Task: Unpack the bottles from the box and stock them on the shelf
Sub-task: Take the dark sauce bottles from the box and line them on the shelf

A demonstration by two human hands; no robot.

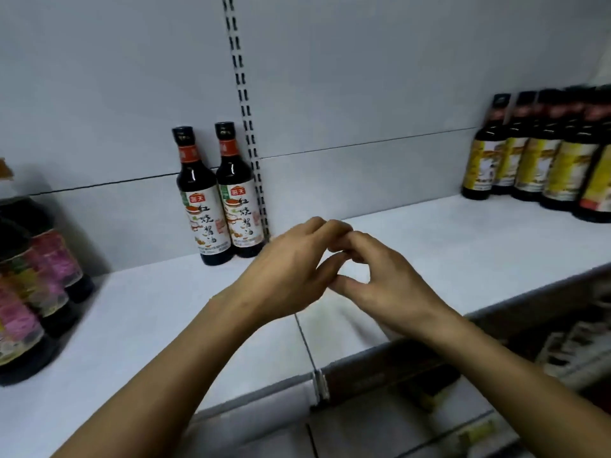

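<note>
Two dark sauce bottles with white labels and black caps stand side by side at the back of the white shelf: one bottle on the left, the other against the slotted upright. Just in front of them, over the shelf's middle, my left hand and my right hand meet with their fingertips touching. The fingers of both are loosely curled and hold no bottle. The box is out of view.
Large dark bottles with pink labels crowd the shelf's left end. Several dark bottles with yellow labels stand at the back right. A slotted metal upright runs up the back panel. A lower shelf with goods shows at the right.
</note>
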